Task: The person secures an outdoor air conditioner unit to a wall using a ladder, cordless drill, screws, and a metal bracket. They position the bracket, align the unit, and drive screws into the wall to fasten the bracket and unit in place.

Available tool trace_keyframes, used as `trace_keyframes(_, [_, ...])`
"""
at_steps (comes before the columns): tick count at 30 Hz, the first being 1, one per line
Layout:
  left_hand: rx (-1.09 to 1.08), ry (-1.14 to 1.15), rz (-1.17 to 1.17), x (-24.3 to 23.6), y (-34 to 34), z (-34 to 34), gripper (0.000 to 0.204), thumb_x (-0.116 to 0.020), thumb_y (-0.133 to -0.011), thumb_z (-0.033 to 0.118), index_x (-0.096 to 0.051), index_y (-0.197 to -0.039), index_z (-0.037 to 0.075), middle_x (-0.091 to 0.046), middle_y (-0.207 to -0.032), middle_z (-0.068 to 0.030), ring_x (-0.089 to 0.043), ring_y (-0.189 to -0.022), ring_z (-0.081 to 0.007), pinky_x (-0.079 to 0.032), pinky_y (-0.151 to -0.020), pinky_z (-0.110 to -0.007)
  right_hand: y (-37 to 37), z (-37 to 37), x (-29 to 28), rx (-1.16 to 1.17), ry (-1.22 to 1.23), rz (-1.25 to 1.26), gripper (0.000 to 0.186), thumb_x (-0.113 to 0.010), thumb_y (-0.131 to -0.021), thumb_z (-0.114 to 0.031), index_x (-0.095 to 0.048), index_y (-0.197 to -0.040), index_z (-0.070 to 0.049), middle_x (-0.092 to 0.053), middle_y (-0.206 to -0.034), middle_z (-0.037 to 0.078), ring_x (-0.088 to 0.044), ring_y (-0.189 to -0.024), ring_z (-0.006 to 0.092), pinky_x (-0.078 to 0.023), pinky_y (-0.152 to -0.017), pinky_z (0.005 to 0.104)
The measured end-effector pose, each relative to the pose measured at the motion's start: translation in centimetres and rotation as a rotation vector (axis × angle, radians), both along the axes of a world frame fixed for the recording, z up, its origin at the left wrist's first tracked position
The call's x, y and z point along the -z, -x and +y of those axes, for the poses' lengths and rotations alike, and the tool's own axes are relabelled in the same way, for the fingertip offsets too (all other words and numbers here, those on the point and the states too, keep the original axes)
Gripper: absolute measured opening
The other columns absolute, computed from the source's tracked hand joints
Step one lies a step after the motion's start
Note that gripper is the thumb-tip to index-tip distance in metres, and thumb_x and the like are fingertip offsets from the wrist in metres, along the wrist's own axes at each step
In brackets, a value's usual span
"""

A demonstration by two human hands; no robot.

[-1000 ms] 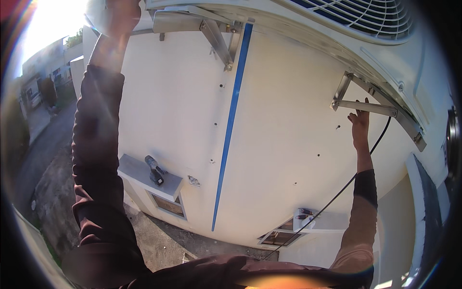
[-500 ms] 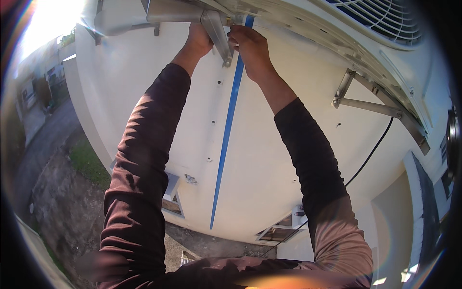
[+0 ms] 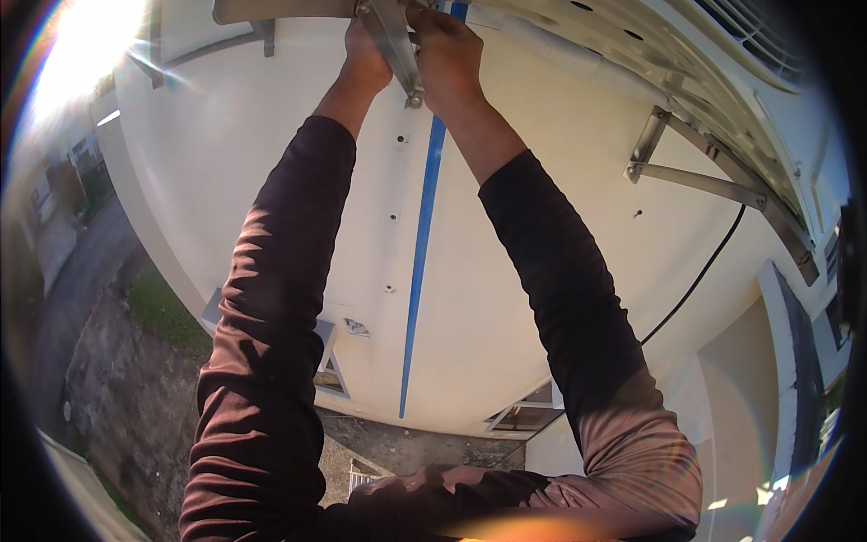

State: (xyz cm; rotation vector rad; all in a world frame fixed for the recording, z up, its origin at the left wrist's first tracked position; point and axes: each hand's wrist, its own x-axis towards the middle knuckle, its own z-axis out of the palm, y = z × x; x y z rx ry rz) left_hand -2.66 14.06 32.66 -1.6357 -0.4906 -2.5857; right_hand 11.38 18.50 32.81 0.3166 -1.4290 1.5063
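Both my arms reach up to a grey metal wall bracket (image 3: 390,45) at the top of the view. My left hand (image 3: 367,61) is against the left side of its slanted strut, with the fingers hidden behind the metal. Just right of the strut, my right hand (image 3: 452,61) is closed, fingers curled toward the bracket; what they hold, if anything, is hidden. A long blue strip (image 3: 420,244) runs down the pale wall from behind my right hand. A bolt (image 3: 414,99) sits at the strut's lower end.
An outdoor air-conditioner unit (image 3: 768,99) overhangs at upper right, on a second metal bracket (image 3: 695,176). A black cable (image 3: 700,285) hangs from there. The cream wall (image 3: 506,316) has several small holes. Windows (image 3: 528,411) and the ground (image 3: 117,352) lie far below.
The view has tilted lower, so the bracket and my hands sit nearer the top edge. My right hand has moved closer to the strut. My left hand stays beside it.
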Motion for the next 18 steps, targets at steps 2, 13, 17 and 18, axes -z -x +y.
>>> trace_keyframes(2, [-0.029, 0.014, 0.032, 0.1, -0.1, 0.0, 0.037, -0.062, -0.100, 0.032, -0.058, -0.129, 0.009, -0.065, -0.121, -0.0030, -0.061, -0.114, -0.0183, -0.051, -0.098, -0.037, -0.1, -0.5, 0.5, -0.061, 0.075, 0.040, 0.025, -0.075, -0.089, -0.015, -0.070, -0.101, 0.006, -0.070, -0.095, 0.010, -0.062, -0.086, 0.0167, -0.049, -0.078, 0.0316])
trace_keyframes(13, [-0.753, 0.148, 0.154, 0.6, 0.6, 0.1, 0.027, -0.051, -0.108, 0.027, -0.057, -0.119, 0.003, -0.064, -0.111, -0.0060, -0.060, -0.101, -0.0203, -0.050, -0.090, -0.038, 2.8, -0.8, 1.0, 0.201, -0.144, 0.075, 0.027, -0.059, -0.101, -0.016, -0.068, -0.118, 0.003, -0.071, -0.111, 0.014, -0.069, -0.100, 0.0247, -0.055, -0.083, 0.0373])
trace_keyframes(17, [-0.901, 0.271, 0.123, 4.5, -0.4, -1.2, 0.026, -0.051, -0.108, 0.026, -0.058, -0.118, 0.003, -0.064, -0.109, -0.0058, -0.060, -0.099, -0.0197, -0.050, -0.089, -0.037, 2.8, -2.4, 0.6, -0.225, 0.170, 0.256, 0.032, -0.060, -0.102, -0.018, -0.068, -0.114, 0.010, -0.072, -0.107, 0.016, -0.069, -0.094, 0.0221, -0.054, -0.082, 0.0361])
trace_keyframes(18, [-0.917, 0.300, 0.117, 5.9, -0.8, -1.5, 0.026, -0.051, -0.108, 0.026, -0.058, -0.118, 0.003, -0.064, -0.109, -0.0058, -0.060, -0.098, -0.0196, -0.050, -0.088, -0.037, 2.1, -2.2, 0.7, -0.115, 0.144, 0.194, 0.036, -0.061, -0.100, -0.020, -0.067, -0.112, 0.013, -0.072, -0.106, 0.019, -0.069, -0.096, 0.0246, -0.054, -0.080, 0.0381])
